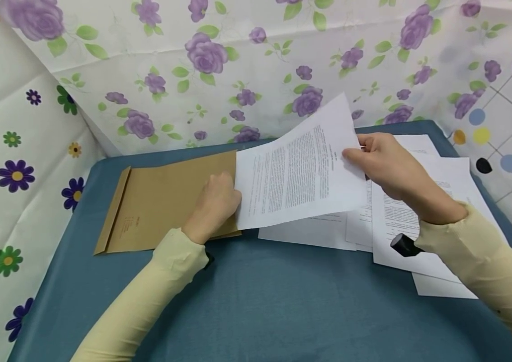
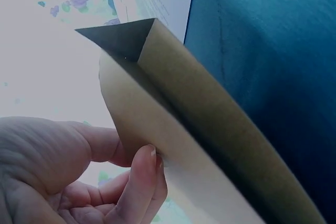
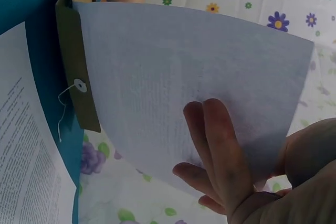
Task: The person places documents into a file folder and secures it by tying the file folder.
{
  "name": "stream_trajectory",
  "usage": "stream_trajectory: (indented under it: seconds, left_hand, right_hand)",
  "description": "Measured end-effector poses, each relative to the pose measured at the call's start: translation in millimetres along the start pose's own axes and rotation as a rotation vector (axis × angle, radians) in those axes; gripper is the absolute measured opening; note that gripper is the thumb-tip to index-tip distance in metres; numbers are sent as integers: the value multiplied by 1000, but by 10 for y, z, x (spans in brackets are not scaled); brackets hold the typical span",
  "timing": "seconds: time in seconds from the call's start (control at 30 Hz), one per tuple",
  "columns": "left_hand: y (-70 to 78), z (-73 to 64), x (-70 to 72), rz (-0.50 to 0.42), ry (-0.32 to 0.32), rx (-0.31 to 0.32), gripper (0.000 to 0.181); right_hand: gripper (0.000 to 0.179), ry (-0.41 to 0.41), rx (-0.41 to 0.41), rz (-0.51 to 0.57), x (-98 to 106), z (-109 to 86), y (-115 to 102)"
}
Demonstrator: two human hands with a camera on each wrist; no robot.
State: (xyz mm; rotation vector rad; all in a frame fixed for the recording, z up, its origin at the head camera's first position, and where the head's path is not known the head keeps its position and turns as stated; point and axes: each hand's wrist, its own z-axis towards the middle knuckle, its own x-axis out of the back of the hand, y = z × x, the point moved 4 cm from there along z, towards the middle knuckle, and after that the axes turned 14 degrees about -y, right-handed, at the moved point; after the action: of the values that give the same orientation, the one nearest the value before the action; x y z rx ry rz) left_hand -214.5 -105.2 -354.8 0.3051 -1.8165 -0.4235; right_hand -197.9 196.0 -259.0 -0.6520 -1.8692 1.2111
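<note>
My left hand pinches the upper layer of a brown paper envelope near its right end, thumb against fingers. In the left wrist view the envelope's mouth gapes into a dark triangular opening. A printed sheet of paper is gripped by my right hand at its right edge, thumb on the printed side and fingers behind. The sheet slants up to the right, its left edge right at the envelope's mouth. A white button with a string shows on the envelope's flap in the right wrist view.
Several printed sheets lie overlapping at the right, under my right forearm. Blue cloth covers the table. Flower-patterned sheeting rises behind it, with more patterned sheeting at both sides.
</note>
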Motion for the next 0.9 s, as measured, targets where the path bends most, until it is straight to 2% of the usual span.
stream_trajectory:
  seconds: [0.13, 0.33, 0.47, 0.67, 0.9]
  left_hand:
    - [13, -2, -14, 21, 23, -8, 11]
    - [23, -11, -30, 29, 39, -10, 10]
    - [35, -18, -46, 34, 46, 1, 17]
    - [65, -22, -60, 130, 60, -48, 32]
    - [90, -25, -73, 229, 65, -81, 35]
  right_hand:
    - [46, -49, 20, 37, -30, 2, -13]
    - [44, -142, 76, 158, -111, 11, -51]
    - [42, -189, 95, 217, -144, 11, -75]
    - [42, -266, 106, 262, -182, 27, -94]
    - [41, -274, 102, 243, -187, 74, -116]
